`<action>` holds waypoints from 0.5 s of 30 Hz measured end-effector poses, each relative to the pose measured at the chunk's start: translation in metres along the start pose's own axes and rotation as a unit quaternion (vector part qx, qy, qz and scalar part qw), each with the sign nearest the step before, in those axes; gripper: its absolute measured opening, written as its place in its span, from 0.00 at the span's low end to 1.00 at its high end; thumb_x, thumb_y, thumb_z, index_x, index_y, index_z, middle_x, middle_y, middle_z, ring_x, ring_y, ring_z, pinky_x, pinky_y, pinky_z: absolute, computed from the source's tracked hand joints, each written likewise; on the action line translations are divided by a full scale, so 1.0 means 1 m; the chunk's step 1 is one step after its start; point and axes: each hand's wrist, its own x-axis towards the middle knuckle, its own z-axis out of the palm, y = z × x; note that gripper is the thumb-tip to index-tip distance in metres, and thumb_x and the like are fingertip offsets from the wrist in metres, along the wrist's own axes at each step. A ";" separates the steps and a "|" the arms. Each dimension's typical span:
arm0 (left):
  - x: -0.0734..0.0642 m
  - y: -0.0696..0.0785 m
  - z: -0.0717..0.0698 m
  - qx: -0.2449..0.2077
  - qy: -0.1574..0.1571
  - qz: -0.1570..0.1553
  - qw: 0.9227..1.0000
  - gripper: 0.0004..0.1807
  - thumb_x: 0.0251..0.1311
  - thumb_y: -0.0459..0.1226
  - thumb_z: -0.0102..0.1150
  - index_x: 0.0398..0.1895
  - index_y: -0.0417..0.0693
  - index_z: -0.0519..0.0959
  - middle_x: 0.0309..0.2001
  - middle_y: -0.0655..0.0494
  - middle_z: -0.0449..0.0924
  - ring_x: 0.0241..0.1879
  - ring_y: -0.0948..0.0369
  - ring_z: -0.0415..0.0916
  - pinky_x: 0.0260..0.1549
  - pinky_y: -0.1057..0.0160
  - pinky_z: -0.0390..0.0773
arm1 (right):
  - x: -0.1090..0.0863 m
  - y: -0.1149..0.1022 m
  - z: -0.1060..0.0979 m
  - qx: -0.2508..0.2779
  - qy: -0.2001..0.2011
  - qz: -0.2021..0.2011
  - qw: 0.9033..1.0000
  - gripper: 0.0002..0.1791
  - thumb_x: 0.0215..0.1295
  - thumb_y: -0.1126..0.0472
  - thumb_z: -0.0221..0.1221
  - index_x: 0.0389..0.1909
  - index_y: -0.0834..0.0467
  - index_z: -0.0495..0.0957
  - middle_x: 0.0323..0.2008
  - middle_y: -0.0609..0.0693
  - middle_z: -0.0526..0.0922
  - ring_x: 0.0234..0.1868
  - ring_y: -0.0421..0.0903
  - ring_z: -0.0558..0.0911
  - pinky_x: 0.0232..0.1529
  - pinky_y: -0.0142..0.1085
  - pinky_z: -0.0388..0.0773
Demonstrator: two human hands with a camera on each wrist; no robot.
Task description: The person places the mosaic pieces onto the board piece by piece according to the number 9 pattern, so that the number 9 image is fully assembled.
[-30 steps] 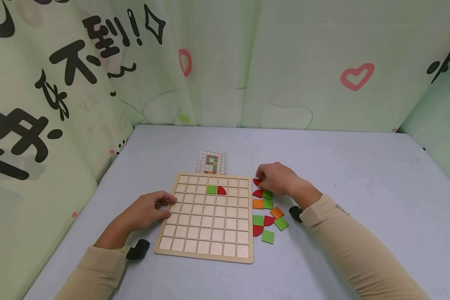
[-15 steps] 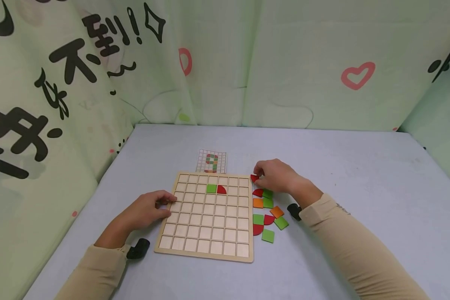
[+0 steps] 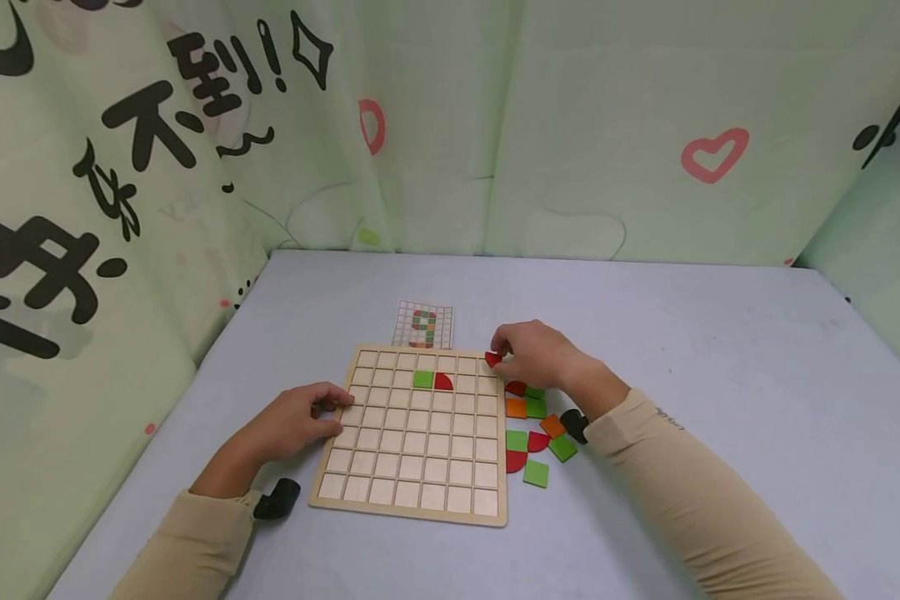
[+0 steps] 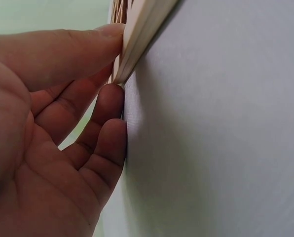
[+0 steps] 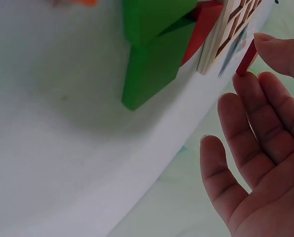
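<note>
My right hand (image 3: 537,354) pinches a red quarter-circle tile (image 3: 492,359) between thumb and fingertips, above the upper right corner of the wooden grid board (image 3: 408,517). In the right wrist view the same red tile (image 5: 246,59) is seen edge-on, its other fingers spread loosely. My left hand (image 3: 300,421) touches the board's left edge with thumb and index finger. In the left wrist view, its thumb lies against the board's side (image 4: 137,39), and the lower fingertips meet the table. On the board sit a green square tile (image 3: 423,379) and a red quarter-circle tile (image 3: 443,382), side by side.
Beyond the board lies a printed pattern card (image 3: 423,323). Along the right edge are several loose tiles, among them an orange square (image 3: 516,407), a green square (image 3: 536,474) and a red quarter circle (image 3: 516,461). A patterned curtain (image 3: 585,125) stands behind the table (image 3: 682,375).
My right hand has picked the red quarter-circle tile up from beside the board and carried it left, over the board's upper right corner. The left hand has stayed at the left edge.
</note>
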 end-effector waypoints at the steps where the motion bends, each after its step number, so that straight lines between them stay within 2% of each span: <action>1: 0.000 0.000 0.000 0.000 0.000 0.000 1.000 0.17 0.61 0.31 0.64 0.54 0.42 0.79 0.54 0.50 0.79 0.55 0.50 0.73 0.56 0.48 0.71 | 0.000 -0.001 0.000 -0.001 -0.001 -0.001 1.000 0.15 0.66 0.57 0.63 0.50 0.60 0.79 0.45 0.52 0.83 0.44 0.50 0.78 0.51 0.44 0.77; 15: -0.001 -0.001 0.000 0.003 0.002 0.005 1.000 0.17 0.62 0.32 0.64 0.54 0.42 0.80 0.54 0.49 0.79 0.56 0.49 0.73 0.56 0.48 0.72 | 0.009 -0.020 0.006 -0.008 -0.005 -0.021 1.000 0.15 0.67 0.55 0.64 0.50 0.58 0.80 0.46 0.51 0.83 0.44 0.49 0.78 0.51 0.43 0.77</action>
